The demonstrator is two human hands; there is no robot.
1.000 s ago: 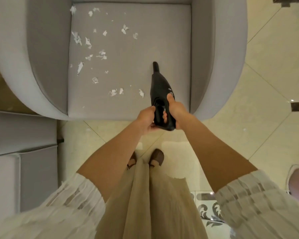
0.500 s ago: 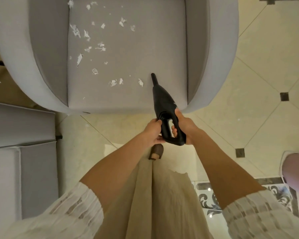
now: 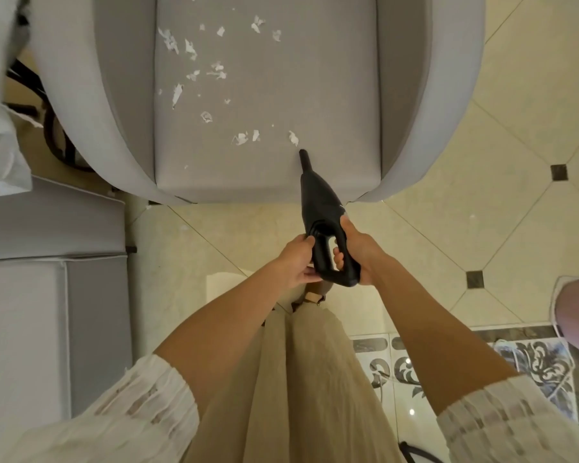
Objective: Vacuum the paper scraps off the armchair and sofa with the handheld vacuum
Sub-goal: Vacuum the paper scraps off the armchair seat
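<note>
- Since the earlier frames the handheld vacuum (image 3: 319,198) has drawn back toward the seat's front edge, and its nozzle tip now sits just below one paper scrap (image 3: 293,138), where a second ago it reached further up the cushion.
- We see the right hand (image 3: 356,252) with its grip wrapped round the vacuum's loop handle, fingers through the opening.
- The left hand (image 3: 296,260) holds the handle's other side, fingers curled against it.
- The paper scraps (image 3: 214,70) lie scattered over the left and middle of the armchair (image 3: 331,78) seat cushion.
- The sofa (image 3: 47,228) stands at the left, beside the armchair.
- A few small white scraps lie on the tiled floor (image 3: 482,145).
</note>
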